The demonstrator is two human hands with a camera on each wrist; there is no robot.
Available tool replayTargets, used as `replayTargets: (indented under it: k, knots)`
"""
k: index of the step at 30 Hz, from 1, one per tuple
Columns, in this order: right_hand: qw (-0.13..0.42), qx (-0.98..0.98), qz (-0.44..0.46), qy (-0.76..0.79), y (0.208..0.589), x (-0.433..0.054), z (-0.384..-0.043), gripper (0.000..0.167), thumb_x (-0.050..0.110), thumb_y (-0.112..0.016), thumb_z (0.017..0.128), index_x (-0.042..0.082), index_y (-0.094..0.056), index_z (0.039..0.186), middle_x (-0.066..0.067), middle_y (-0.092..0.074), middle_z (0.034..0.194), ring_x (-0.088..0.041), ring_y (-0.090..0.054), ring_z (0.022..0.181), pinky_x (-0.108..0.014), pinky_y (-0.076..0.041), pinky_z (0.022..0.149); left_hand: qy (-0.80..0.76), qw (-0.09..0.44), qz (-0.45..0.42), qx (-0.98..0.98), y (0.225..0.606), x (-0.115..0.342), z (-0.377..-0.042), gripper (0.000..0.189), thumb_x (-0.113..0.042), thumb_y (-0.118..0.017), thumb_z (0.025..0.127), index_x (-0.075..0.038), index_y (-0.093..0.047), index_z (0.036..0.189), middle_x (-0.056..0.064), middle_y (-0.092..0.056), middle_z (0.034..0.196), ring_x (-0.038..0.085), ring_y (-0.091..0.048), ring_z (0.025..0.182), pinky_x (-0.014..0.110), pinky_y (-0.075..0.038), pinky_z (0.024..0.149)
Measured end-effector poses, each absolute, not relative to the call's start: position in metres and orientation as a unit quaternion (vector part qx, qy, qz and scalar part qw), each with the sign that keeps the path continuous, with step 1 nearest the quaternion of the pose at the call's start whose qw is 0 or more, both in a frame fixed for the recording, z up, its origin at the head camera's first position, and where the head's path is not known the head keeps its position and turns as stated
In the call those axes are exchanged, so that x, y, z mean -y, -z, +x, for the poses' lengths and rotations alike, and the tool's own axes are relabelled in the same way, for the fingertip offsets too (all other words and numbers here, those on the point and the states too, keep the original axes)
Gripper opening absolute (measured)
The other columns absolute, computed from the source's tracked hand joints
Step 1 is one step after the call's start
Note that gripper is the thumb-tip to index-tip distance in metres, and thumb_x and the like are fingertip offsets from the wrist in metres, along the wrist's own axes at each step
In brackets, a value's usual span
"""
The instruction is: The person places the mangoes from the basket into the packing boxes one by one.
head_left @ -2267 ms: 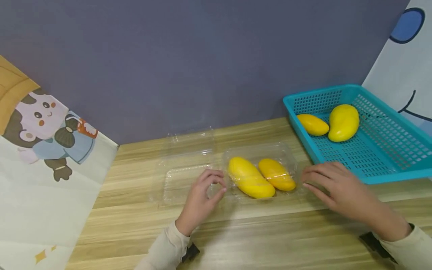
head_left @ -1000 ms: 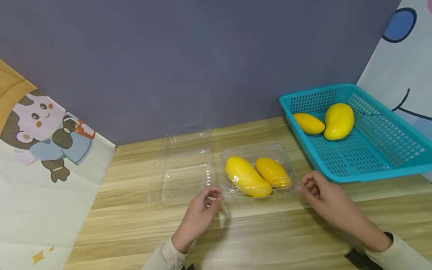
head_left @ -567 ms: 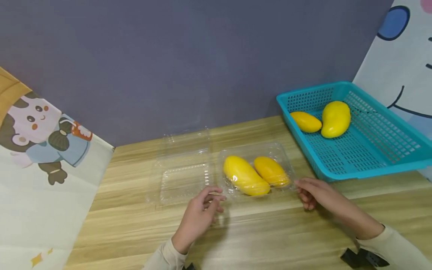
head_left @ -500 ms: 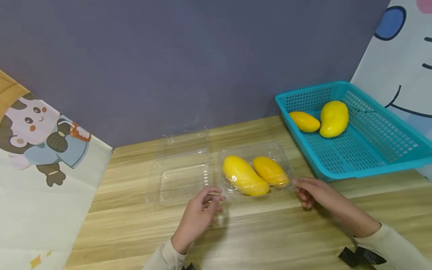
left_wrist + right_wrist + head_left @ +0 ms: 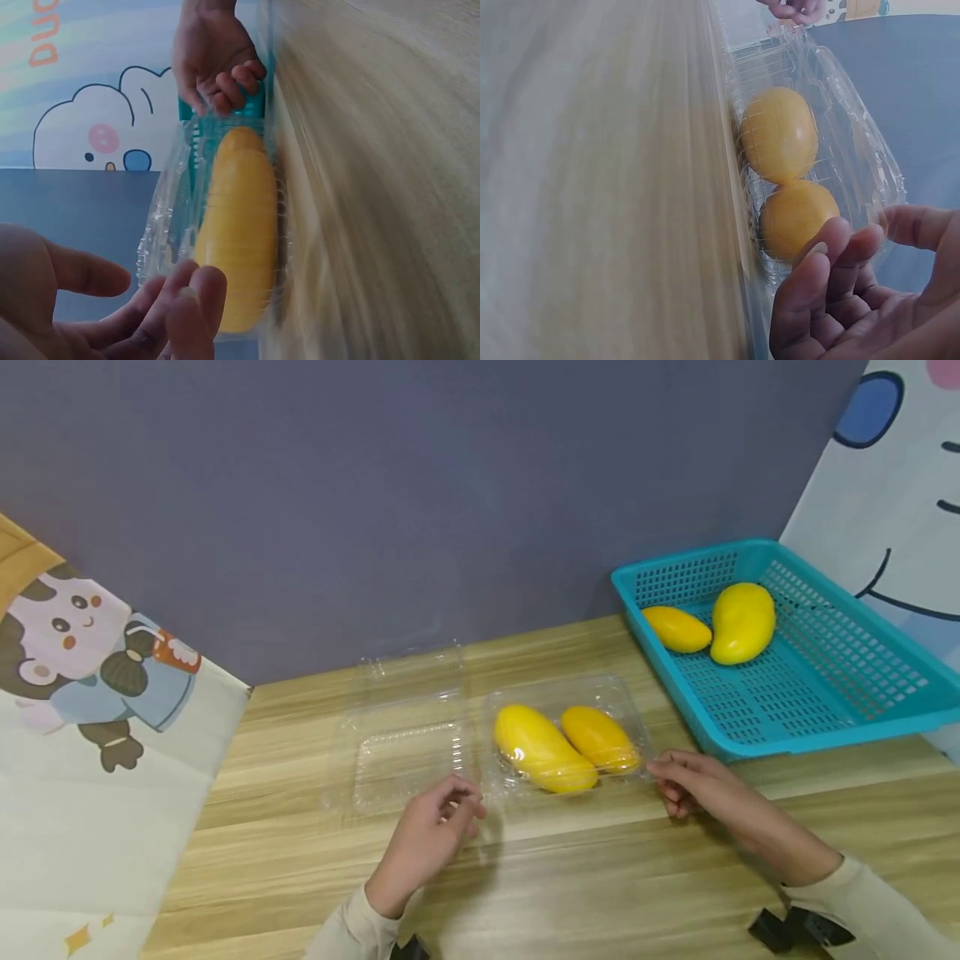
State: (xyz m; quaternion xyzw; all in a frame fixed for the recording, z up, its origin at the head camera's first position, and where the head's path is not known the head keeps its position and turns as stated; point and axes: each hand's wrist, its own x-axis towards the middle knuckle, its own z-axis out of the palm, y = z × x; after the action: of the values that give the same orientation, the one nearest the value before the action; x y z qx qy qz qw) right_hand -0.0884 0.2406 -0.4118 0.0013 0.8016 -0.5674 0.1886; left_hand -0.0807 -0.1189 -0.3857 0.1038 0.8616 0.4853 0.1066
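Note:
Two yellow mangoes lie inside a clear plastic clamshell box on the wooden table, with its lid over them. My right hand pinches the box's near right corner between thumb and index finger, the other fingers curled below; the right wrist view shows this corner close up. Near the box's front left corner, my left hand hovers with loosely bent fingers and nothing in them. In the left wrist view a gap shows between its thumb and fingers.
A second clear box stands unfolded on the left, holding nothing. At the right, a blue plastic basket contains two more mangoes. A grey wall rises behind the table, with printed panels at the sides.
My right hand has moved from beside the box to its front right corner and grips it there. The left hand has drawn back slightly toward me and left. The view has shifted a little.

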Motion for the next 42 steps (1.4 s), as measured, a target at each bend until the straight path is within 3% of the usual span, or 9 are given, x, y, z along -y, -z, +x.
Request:
replayTargets:
  k: [4, 8, 12, 18, 25, 38, 42]
  knots:
    - [0.186, -0.802, -0.004, 0.568, 0.412, -0.24, -0.089, 0.039, 0.039, -0.045, 0.105, 0.006, -0.047, 0.085, -0.003, -0.05, 0.072, -0.015, -0.055, 0.066, -0.029, -0.05, 0.062, -0.526, 0.189, 0.091, -0.824, 0.39, 0.119, -0.083, 0.029, -0.023, -0.05, 0.103, 0.001, -0.066, 0.104, 0.008, -0.071, 0.088, 0.02, -0.066, 0.067, 0.027, -0.053, 0.054]
    - [0.184, -0.801, -0.004, 0.57, 0.413, -0.24, -0.089, 0.038, 0.038, -0.045, 0.105, 0.006, -0.047, 0.085, -0.003, -0.049, 0.073, -0.015, -0.055, 0.066, -0.03, -0.051, 0.062, -0.616, 0.3, 0.055, -0.726, 0.398, 0.118, -0.088, 0.046, -0.034, -0.04, 0.106, 0.007, -0.059, 0.113, 0.003, -0.069, 0.088, 0.014, -0.066, 0.068, 0.025, -0.051, 0.053]
    - [0.183, -0.8, 0.001, 0.571, 0.414, -0.242, -0.088, 0.038, 0.039, -0.046, 0.105, 0.006, -0.048, 0.086, -0.003, -0.05, 0.073, -0.015, -0.055, 0.066, -0.029, -0.051, 0.062, -0.669, 0.348, 0.027, -0.656, 0.405, 0.114, -0.089, 0.055, -0.047, -0.039, 0.103, 0.004, -0.054, 0.119, 0.001, -0.069, 0.089, 0.013, -0.066, 0.071, 0.024, -0.051, 0.056]
    - [0.18, -0.801, 0.011, 0.571, 0.414, -0.244, -0.088, 0.037, 0.039, -0.048, 0.104, 0.004, -0.05, 0.091, -0.002, -0.048, 0.074, -0.015, -0.055, 0.067, -0.029, -0.052, 0.063, -0.696, 0.336, 0.004, -0.635, 0.41, 0.104, -0.09, 0.055, -0.055, -0.044, 0.099, -0.004, -0.057, 0.112, -0.001, -0.067, 0.086, 0.013, -0.063, 0.068, 0.023, -0.048, 0.053]
    - [0.177, -0.803, 0.021, 0.569, 0.413, -0.247, -0.087, 0.037, 0.039, -0.049, 0.104, 0.003, -0.051, 0.095, -0.002, -0.047, 0.075, -0.014, -0.053, 0.068, -0.029, -0.05, 0.063, -0.704, 0.322, -0.017, -0.633, 0.414, 0.087, -0.093, 0.036, -0.042, -0.042, 0.101, -0.011, -0.057, 0.088, -0.004, -0.059, 0.072, 0.011, -0.058, 0.054, 0.019, -0.04, 0.042]
    - [0.18, -0.806, 0.007, 0.563, 0.415, -0.248, -0.088, 0.034, 0.036, -0.048, 0.104, 0.008, -0.048, 0.085, 0.0, -0.048, 0.072, -0.012, -0.044, 0.061, -0.026, -0.04, 0.054, -0.714, 0.294, -0.003, -0.635, 0.423, 0.084, -0.09, 0.029, -0.032, -0.044, 0.099, -0.012, -0.057, 0.081, -0.006, -0.058, 0.067, 0.008, -0.056, 0.054, 0.019, -0.041, 0.044]
    - [0.189, -0.803, -0.007, 0.566, 0.416, -0.249, -0.087, 0.032, 0.033, -0.047, 0.104, 0.008, -0.049, 0.084, 0.0, -0.049, 0.071, -0.011, -0.044, 0.059, -0.025, -0.038, 0.051, -0.723, 0.288, -0.006, -0.628, 0.426, 0.082, -0.089, 0.033, -0.03, -0.043, 0.099, -0.014, -0.049, 0.071, -0.007, -0.047, 0.059, 0.008, -0.048, 0.048, 0.02, -0.038, 0.044]
